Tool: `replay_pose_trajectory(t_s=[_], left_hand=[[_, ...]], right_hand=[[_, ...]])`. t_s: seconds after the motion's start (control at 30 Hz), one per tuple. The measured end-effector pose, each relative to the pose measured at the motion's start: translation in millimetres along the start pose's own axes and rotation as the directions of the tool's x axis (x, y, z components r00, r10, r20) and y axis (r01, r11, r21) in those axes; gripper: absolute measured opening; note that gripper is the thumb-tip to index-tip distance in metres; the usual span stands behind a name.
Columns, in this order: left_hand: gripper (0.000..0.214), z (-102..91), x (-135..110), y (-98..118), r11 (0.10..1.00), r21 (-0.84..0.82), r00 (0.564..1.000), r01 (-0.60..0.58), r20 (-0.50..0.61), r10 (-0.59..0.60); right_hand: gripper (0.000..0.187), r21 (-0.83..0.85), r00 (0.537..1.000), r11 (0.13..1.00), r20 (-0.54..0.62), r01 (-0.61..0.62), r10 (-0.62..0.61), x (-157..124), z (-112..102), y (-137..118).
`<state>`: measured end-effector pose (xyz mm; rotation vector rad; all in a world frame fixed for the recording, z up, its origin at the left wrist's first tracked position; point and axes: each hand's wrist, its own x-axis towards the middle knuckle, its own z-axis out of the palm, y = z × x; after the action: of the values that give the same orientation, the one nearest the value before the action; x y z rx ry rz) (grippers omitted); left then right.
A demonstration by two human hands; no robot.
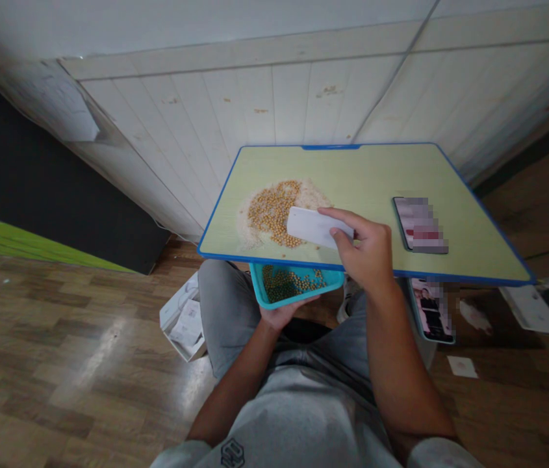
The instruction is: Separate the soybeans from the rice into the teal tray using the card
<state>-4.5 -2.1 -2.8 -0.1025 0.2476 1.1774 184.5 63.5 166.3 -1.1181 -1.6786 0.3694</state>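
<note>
A pile of yellow beans [270, 209], soybeans by their look, lies on the pale green table [366, 172] with whitish grains [314, 195] around it. My right hand [364, 250] grips a flat white scraper [310, 225], its far edge touching the right side of the pile. Below the table's front edge, my left hand [286, 314] supports a turquoise plastic basket [298, 298] from underneath, its fingers mostly hidden. More beans [291, 282] lie inside the basket, which is partly tucked under the tabletop.
A phone [420, 225] lies on the table's right side. Another phone [433, 312] is lower, beside my right leg. An open white box [184, 318] with papers stands on the floor at left. A white paneled wall [255, 107] borders the table's far side.
</note>
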Motion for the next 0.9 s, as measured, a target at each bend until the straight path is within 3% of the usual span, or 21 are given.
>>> replay_pose_trajectory(t_s=[0.27, 0.53, 0.9], left_hand=[[0.085, -0.1, 0.1, 0.5, 1.0, 0.007, 1.0, 0.005, 0.007, -0.005], [0.082, 5.2, -1.6, -0.8, 1.0, 0.009, 1.0, 0.015, 0.016, -0.015], [0.082, 3.4, -0.1, -1.7, 1.0, 0.0, 1.0, 0.021, 0.022, -0.021]], right_hand=[[0.042, 0.036, 1.0, 0.999, -0.007, 0.011, -0.011, -5.4, -4.6, 1.5], [0.037, -0.041, 0.989, 0.998, -0.145, -0.038, 0.032, -25.4, -18.4, 3.6], [0.034, -0.022, 0.98, 0.996, -0.177, -0.092, 0.087, -51.1, -23.0, 6.2]])
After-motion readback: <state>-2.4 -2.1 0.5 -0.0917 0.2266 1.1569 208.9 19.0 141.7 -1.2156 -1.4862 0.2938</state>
